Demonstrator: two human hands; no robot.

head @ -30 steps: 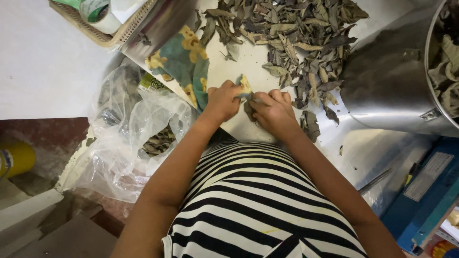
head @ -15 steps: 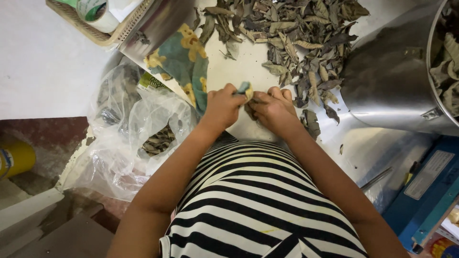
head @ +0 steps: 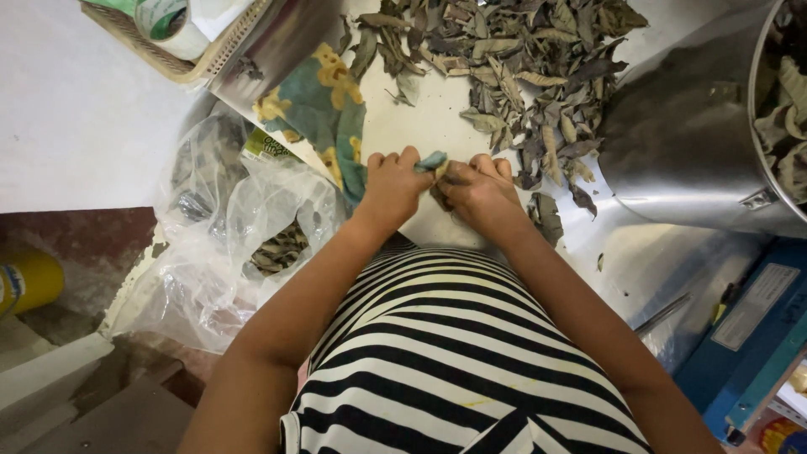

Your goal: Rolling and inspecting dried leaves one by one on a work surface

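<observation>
My left hand [head: 392, 187] and my right hand [head: 477, 190] meet at the near edge of a white table [head: 420, 118], both pinching one dried grey-green leaf [head: 432, 161] between them. The fingers of both hands are curled around the leaf, and part of it is hidden under my right fingers. Just beyond my hands lies a heap of dried leaves [head: 521, 59], spread across the table. One loose leaf [head: 546, 215] sits to the right of my right hand.
A big steel pot [head: 698, 134] holding more leaves stands at the right. A floral cloth [head: 324, 113] lies left of my hands, with a woven basket [head: 168, 50] beyond it. A clear plastic bag [head: 227, 244] of leaves hangs at the left. A blue device [head: 756, 336] sits at lower right.
My hands stay together at the table edge. The leaf between them has turned and now sticks up a little between the thumbs.
</observation>
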